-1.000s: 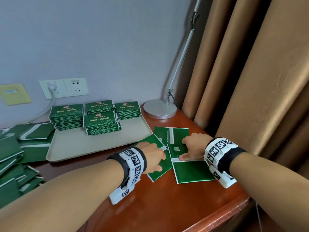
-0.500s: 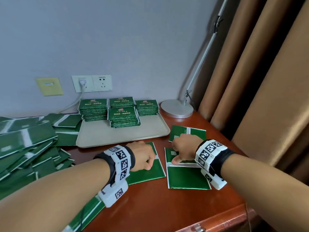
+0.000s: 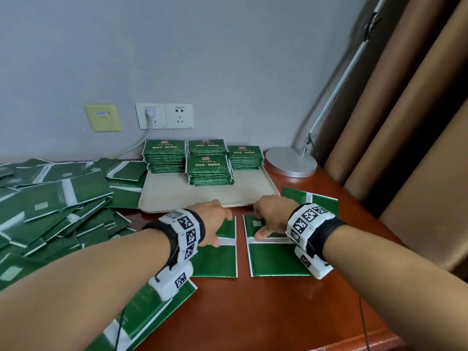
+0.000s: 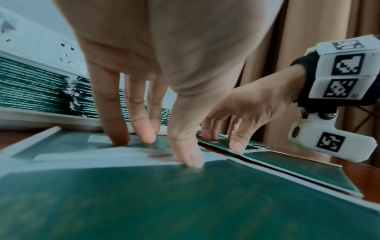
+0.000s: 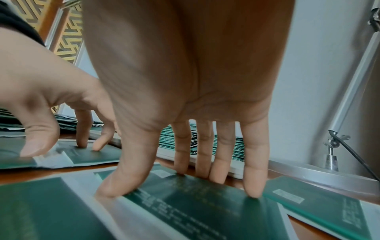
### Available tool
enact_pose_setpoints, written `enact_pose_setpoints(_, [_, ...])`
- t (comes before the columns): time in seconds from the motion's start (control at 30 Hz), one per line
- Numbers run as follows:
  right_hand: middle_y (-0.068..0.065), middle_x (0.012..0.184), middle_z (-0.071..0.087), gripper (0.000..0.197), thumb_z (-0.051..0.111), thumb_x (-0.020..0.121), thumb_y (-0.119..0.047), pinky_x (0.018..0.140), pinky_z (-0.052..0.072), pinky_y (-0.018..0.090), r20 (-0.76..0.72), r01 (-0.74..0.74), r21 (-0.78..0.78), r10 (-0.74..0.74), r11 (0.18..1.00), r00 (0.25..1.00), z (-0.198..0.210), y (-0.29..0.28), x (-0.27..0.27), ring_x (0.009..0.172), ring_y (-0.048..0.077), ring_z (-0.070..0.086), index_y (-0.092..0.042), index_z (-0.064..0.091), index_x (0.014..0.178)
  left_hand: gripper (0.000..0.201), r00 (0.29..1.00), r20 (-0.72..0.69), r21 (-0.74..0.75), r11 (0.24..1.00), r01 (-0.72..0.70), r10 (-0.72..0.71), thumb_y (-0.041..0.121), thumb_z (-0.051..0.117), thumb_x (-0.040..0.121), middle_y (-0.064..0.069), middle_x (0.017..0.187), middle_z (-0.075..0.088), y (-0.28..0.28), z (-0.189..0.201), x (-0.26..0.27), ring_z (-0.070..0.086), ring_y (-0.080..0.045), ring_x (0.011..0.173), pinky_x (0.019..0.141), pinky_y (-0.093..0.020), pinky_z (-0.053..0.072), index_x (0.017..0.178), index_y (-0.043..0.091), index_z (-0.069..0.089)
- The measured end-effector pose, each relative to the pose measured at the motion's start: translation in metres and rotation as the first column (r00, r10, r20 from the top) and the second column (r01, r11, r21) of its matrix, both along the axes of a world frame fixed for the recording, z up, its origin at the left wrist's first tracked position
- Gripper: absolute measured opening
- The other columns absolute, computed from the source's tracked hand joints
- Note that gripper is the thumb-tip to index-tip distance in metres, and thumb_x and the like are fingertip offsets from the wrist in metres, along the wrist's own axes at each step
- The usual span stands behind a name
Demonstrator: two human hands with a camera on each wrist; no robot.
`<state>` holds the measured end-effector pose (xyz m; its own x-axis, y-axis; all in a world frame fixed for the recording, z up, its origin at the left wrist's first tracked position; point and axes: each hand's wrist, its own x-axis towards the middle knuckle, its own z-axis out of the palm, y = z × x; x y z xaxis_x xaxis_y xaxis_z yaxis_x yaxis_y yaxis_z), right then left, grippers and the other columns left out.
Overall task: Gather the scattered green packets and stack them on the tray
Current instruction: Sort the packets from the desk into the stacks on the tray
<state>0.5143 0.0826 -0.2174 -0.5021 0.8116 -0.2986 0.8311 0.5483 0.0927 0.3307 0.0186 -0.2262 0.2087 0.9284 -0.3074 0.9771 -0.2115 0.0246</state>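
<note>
Two green packets lie flat side by side on the wooden table just in front of the beige tray (image 3: 174, 198). My left hand (image 3: 217, 224) presses straight fingertips and thumb on the left packet (image 3: 215, 262); in the left wrist view the left hand (image 4: 164, 146) touches that left packet (image 4: 185, 203). My right hand (image 3: 266, 224) presses the right packet (image 3: 276, 262) the same way; in the right wrist view the right hand (image 5: 164, 183) touches that right packet (image 5: 195, 203). Several neat stacks of packets (image 3: 210, 171) stand at the tray's back.
A big loose heap of green packets (image 3: 50, 206) covers the table's left side. One more packet (image 3: 321, 198) lies right of the tray, another (image 3: 149, 310) under my left forearm. A lamp base (image 3: 291, 162) stands at the back right, brown curtains (image 3: 405, 148) beyond it.
Both hands have slid their packets out of an angled overlap, so that they now lie squared and side by side in front of the tray. My view has turned left.
</note>
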Motion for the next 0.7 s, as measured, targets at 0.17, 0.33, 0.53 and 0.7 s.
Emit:
enact_pose_setpoints(0.17, [0.007,0.106,0.064,0.063,0.083,0.072,-0.050,0.088,0.053,0.044,0.058,-0.033,-0.010,0.033,0.999,0.998,0.002,0.004,-0.007,0.099,0.028,0.060,-0.011,0.057,0.113,0.082,0.994,-0.112,-0.062,0.998,-0.007,0.000,0.035,0.083,0.078,-0.007,0.134,0.049,0.014,-0.003,0.003,0.056,-0.030,0.116,0.095,-0.045,0.051,0.146,0.020,0.039])
enact_pose_setpoints(0.33, [0.006,0.100,0.060,0.067,0.085,0.070,-0.050,0.082,0.051,0.038,0.106,-0.021,-0.062,0.028,0.998,0.994,0.008,0.009,-0.014,0.093,0.027,0.058,-0.011,0.054,0.116,0.083,0.979,-0.203,-0.047,0.999,0.001,-0.011,0.044,0.083,0.075,-0.007,0.128,0.051,0.020,-0.002,0.004,0.052,-0.029,0.115,0.088,-0.045,0.050,0.141,0.018,0.041])
enact_pose_setpoints(0.53, [0.007,0.102,0.058,0.072,0.087,0.067,-0.049,0.089,0.053,0.043,0.121,0.007,-0.103,0.005,0.995,0.993,0.009,0.014,-0.018,0.095,0.028,0.058,-0.010,0.053,0.116,0.090,0.985,-0.173,-0.066,0.998,-0.018,0.006,0.048,0.085,0.072,-0.005,0.130,0.049,0.025,-0.002,-0.002,0.057,-0.028,0.111,0.092,-0.046,0.051,0.143,0.018,0.040])
enact_pose_setpoints(0.7, [0.009,0.106,0.064,0.070,0.088,0.066,-0.048,0.090,0.054,0.044,0.103,0.000,-0.131,0.014,0.991,0.995,0.008,0.018,-0.019,0.096,0.029,0.061,-0.009,0.055,0.114,0.094,0.976,-0.216,-0.059,0.998,-0.016,0.003,0.057,0.084,0.067,-0.003,0.114,0.059,0.032,0.001,0.001,0.054,-0.024,0.100,0.092,-0.041,0.035,0.141,0.020,0.039])
